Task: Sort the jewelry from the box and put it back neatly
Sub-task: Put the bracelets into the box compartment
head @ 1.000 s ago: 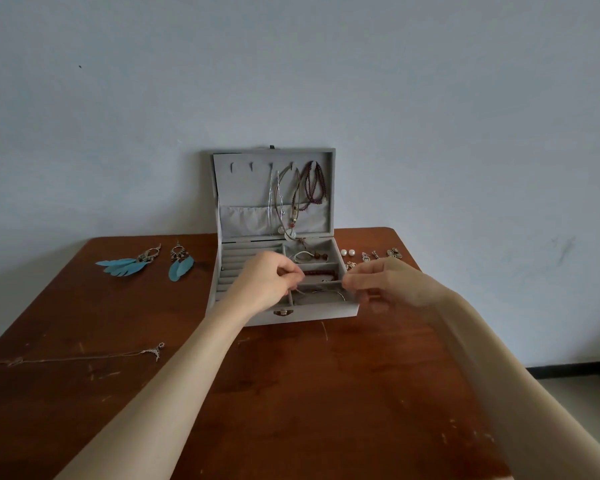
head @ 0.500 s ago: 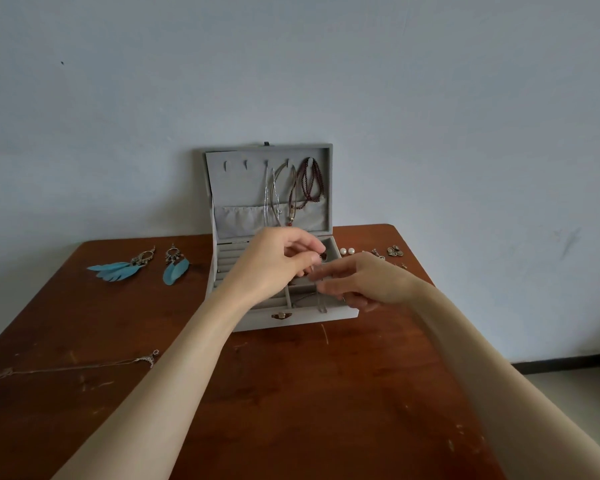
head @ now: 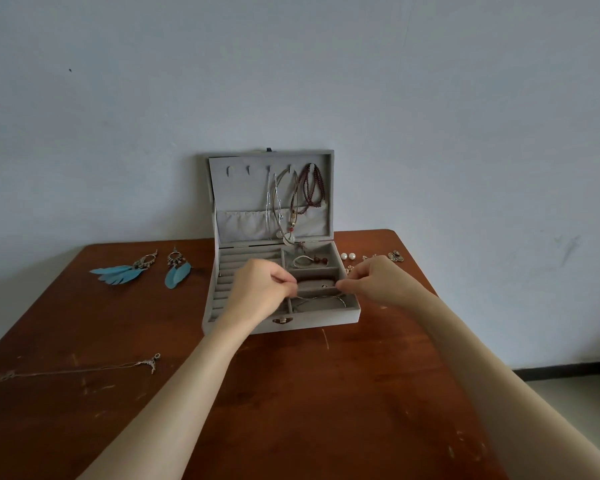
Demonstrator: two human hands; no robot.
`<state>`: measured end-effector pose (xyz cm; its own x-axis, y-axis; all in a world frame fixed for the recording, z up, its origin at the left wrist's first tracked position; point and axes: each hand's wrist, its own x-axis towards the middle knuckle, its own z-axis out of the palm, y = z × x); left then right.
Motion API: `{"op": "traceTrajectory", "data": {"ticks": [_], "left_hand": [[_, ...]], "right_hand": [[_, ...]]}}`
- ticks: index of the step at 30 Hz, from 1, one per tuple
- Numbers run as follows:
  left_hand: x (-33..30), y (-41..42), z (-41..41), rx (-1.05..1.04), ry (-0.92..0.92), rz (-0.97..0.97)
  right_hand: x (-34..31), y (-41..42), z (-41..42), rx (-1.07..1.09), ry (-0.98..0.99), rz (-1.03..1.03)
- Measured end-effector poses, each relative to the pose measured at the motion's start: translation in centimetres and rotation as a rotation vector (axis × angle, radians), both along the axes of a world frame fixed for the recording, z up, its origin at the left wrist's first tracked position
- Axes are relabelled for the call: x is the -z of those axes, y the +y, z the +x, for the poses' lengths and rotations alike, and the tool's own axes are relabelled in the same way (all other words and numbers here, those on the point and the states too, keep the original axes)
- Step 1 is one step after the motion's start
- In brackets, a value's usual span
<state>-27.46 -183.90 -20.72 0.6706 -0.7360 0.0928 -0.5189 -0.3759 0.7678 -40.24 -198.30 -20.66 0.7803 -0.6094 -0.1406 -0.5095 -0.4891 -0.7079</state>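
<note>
A grey jewelry box (head: 352,315) stands open at the table's far middle, its lid (head: 229,188) upright with several necklaces (head: 293,202) hanging inside. My left hand (head: 262,291) hovers over the ring rolls and pinches one end of a thin silver chain (head: 321,300). My right hand (head: 374,280) pinches the other end at the box's right side. The chain sags between them into the front right compartment. A bracelet with red beads (head: 309,260) lies in the back compartment.
Two blue feather earrings (head: 118,273) (head: 177,271) lie on the brown table (head: 291,393) left of the box. A thin chain (head: 84,369) stretches along the left front. Pearl studs (head: 347,256) and small earrings (head: 395,255) sit right of the box. A pale wall stands behind.
Both hands dropped from above the back compartments and spread apart, stretching the thin chain over the front right compartment.
</note>
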Motion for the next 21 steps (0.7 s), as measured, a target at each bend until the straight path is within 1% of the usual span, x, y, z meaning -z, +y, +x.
{"op": "traceTrajectory", "data": {"ticks": [4, 9, 11, 14, 17, 19, 21], "left_hand": [[0.4, -0.3, -0.3, 0.034, -0.106, 0.063], [1.1, -0.5, -0.6, 0.051, -0.34, 0.113], [1.4, -0.5, -0.8, 0.031, -0.371, 0.138], [1.4, -0.4, -0.8, 0.013, -0.365, 0.16], [1.2, -0.3, -0.8, 0.024, -0.355, 0.166], [1.3, -0.2, -0.7, 0.039, -0.357, 0.16], [1.4, -0.2, -0.3, 0.048, -0.353, 0.133]], "right_hand": [[-0.2, 0.1, 0.0, -0.023, 0.067, -0.076], [-0.3, 0.9, 0.6, -0.01, 0.164, -0.328], [-0.4, 1.4, 1.0, -0.015, 0.212, -0.421], [-0.5, 1.6, 1.3, -0.04, 0.266, -0.53], [-0.3, 1.5, 1.3, -0.087, 0.277, -0.521], [-0.1, 1.2, 1.0, -0.074, 0.206, -0.437], [0.3, 0.7, 0.4, -0.013, 0.098, -0.341]]}}
